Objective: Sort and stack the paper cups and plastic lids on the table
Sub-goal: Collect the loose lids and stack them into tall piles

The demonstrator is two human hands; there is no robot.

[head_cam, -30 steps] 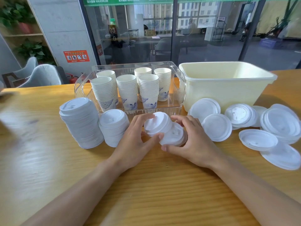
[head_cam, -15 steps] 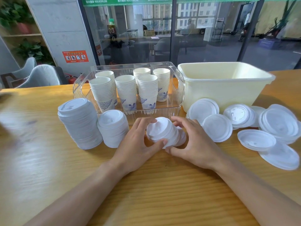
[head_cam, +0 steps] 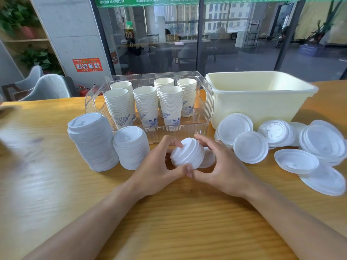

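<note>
A small stack of white plastic lids (head_cam: 187, 153) lies tilted at the table's middle. My left hand (head_cam: 159, 167) and my right hand (head_cam: 223, 166) both grip it, fingers curled round its sides and thumbs meeting under it. A tall lid stack (head_cam: 92, 141) and a shorter lid stack (head_cam: 131, 147) stand to the left. Loose lids (head_cam: 250, 147) lie scattered to the right. Several stacks of paper cups (head_cam: 146, 104) stand in a clear tray (head_cam: 206, 113) behind my hands.
A cream plastic bin (head_cam: 259, 102) stands at the back right, next to the clear tray. The wooden table (head_cam: 178, 212) stretches toward me. Chairs and a glass wall lie beyond the far edge.
My two hands have pressed the two groups of lids together into one compact stack. Both hands shifted slightly toward each other.
</note>
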